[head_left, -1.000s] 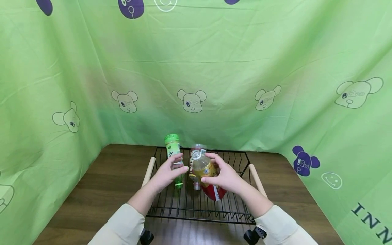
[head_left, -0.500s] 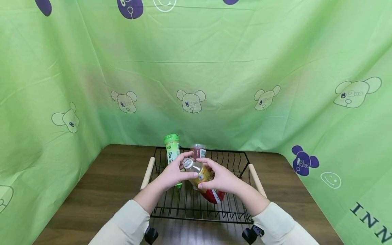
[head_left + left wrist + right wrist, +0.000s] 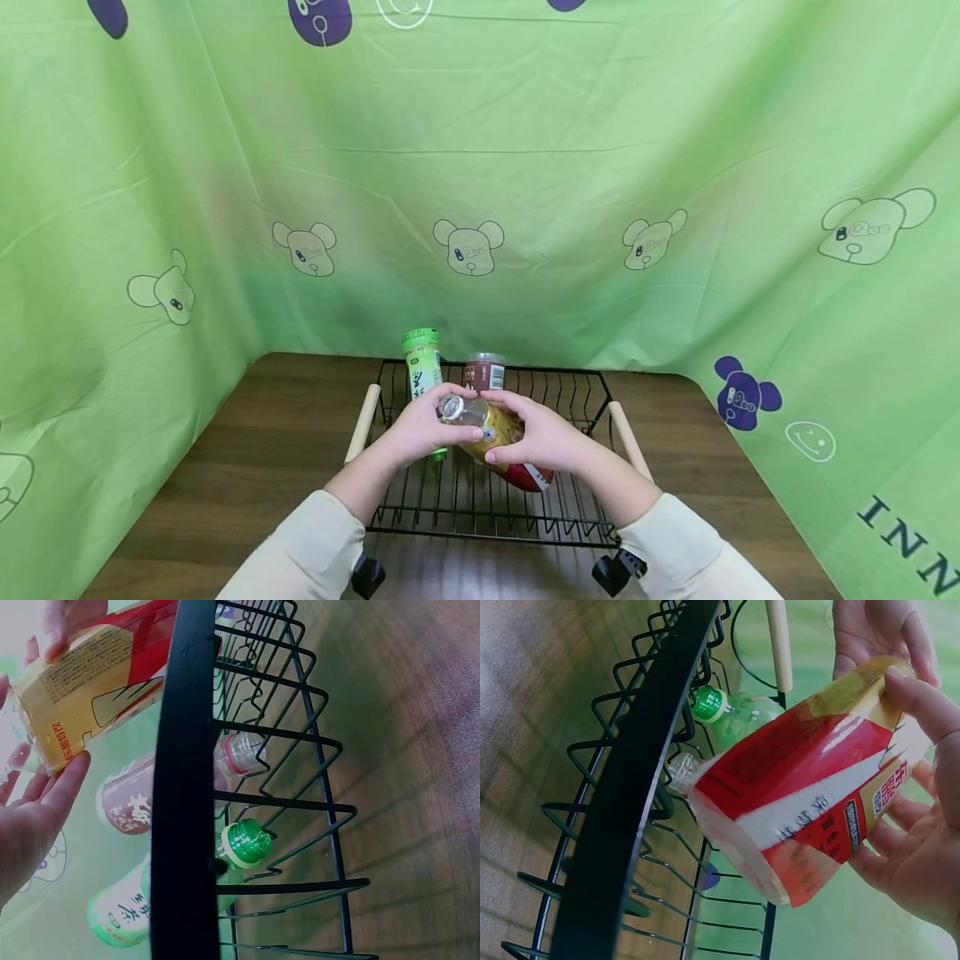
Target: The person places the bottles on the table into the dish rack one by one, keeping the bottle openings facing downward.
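Observation:
Both hands hold a clear plastic bottle with a yellow and red label, tilted over a black wire basket. Its whitish cap points up and left, its red base end down and right. My left hand curls round the neck end, thumb near the label's top edge. Round the label's yellow part sits my right hand, as the right wrist view shows with that hand along the bottle's side. Part of the bottle is hidden behind the fingers.
A green bottle and a brown-labelled bottle stand upside down in the basket behind my hands, caps down among the wires. The basket has wooden handles on both sides. Under it is a brown wooden table; a green curtain hangs behind.
My left hand has moved right from beside the green bottle and taken hold of the bottle's neck end. The bottle has tilted, its cap swinging left and down.

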A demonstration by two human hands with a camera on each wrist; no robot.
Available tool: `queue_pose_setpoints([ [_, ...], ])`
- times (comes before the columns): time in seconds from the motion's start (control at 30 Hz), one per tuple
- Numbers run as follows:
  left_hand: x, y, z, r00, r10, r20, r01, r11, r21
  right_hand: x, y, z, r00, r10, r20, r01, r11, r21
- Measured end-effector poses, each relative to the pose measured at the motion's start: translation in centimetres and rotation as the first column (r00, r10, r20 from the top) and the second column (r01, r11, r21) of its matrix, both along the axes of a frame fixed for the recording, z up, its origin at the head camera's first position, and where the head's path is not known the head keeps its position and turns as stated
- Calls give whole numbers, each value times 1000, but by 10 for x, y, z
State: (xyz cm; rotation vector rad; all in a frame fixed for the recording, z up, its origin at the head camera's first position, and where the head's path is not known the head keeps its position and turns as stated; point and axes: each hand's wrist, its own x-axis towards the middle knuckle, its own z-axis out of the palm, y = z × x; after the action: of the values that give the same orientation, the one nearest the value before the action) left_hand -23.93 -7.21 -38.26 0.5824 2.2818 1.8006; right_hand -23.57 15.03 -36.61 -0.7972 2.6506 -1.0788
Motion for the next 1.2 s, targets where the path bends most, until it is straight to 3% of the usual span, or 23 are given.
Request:
queue_pose_setpoints([
  [0.17, -1, -2, -3, 998, 63, 21, -64, 997, 38, 1, 6, -1, 994, -103, -30, 102, 993, -53],
  [0.3, -2, -6, -4, 988, 145, 51, -148, 986, 78, 0, 13, -1, 978, -203, -53, 194, 971, -139],
  [0.57, -6, -11, -8, 952, 299, 66, -306, 924, 228, -1, 23, -10, 931, -361, 62, 362, 880, -308],
  [0.73, -8, -12, -7, 927, 362, 95, -373, 869, 325, 0, 20, -16, 906, -402, 133, 422, 828, -370],
  [0.93, -8, -11, -4, 915, 379, 136, -400, 808, 433, 1, 11, -24, 902, -404, 150, 430, 809, -402],
  [1.2, -8, -7, -6, 913, 375, 162, -405, 779, 479, 1, 4, -30, 903, -406, 144, 426, 797, -428],
])
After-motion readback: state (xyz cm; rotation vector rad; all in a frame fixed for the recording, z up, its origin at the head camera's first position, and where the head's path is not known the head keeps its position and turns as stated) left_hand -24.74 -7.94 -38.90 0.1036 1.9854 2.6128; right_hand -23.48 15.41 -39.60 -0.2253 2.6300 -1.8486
